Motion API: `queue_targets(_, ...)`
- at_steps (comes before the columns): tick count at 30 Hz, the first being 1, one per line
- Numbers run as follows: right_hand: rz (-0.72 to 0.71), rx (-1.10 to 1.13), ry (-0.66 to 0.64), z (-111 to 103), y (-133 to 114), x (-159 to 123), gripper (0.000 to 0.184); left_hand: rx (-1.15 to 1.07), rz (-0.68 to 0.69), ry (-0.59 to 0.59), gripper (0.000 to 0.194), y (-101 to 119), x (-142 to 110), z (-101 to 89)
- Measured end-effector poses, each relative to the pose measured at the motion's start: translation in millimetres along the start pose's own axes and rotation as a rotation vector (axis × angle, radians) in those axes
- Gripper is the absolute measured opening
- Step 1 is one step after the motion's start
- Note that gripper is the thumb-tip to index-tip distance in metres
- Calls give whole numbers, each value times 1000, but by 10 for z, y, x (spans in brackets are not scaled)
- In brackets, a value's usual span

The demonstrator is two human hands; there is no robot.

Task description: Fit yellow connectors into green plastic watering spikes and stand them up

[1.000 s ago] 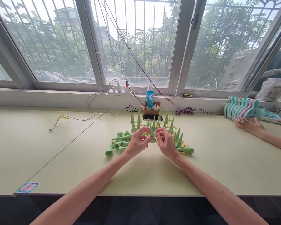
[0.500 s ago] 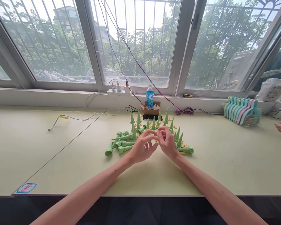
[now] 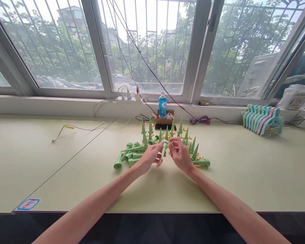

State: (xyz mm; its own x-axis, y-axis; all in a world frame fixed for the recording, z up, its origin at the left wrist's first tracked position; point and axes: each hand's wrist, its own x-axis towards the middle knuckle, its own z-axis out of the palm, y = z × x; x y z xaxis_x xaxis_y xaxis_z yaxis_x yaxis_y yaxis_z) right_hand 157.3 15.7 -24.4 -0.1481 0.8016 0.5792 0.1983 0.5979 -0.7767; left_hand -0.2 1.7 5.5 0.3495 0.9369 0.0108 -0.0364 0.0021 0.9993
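Observation:
A green plastic watering spike (image 3: 164, 149), tip slanting down toward me, is between the thumb and fingers of my left hand (image 3: 152, 155). Close beside its wide collar end, my right hand (image 3: 179, 152) has thumb and fingertips pinched together. What those right fingertips grip is too small to make out. Behind my hands, several more green spikes (image 3: 180, 128) stand point up. To the left lies a loose group of green spikes (image 3: 132, 152), and one lying spike (image 3: 204, 163) is at the right. Small yellow valve pieces (image 3: 199, 157) are scattered among them, partly hidden.
A blue-liquid bottle (image 3: 162, 105) and an open cardboard box (image 3: 165, 120) stand behind the spikes, with a dark phone-like slab (image 3: 157, 127) in front. Bundled cable (image 3: 202, 120) and bagged pastel hangers (image 3: 265, 121) sit farther right. A thin cable (image 3: 63, 129) lies left.
My left hand has shifted slightly left and turned, bringing the green spike into view with its tip downward. My right hand stays nearly in place. Another person's hand has left the right edge.

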Motion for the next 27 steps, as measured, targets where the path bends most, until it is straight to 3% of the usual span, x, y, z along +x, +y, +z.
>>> queue_targets(2,-3,2,-9,-8,13,1,19,-22,-40,-84,49,-13,-6,5)
queue_targets(4,-2,10,-4,-13,25,5,19,-27,-32,-92,47,-16,-8,5)
queue_targets(15,76,134,-17,-11,39,13,23,228,175,0,39,-26,-28,-58)
queue_targets(22,100,207,-29,-4,25,17,24,242,179,81,32,-22,-19,-44)
queue_targets(27,99,239,-47,14,7,12,22,316,287,145,30,-94,33,-83)
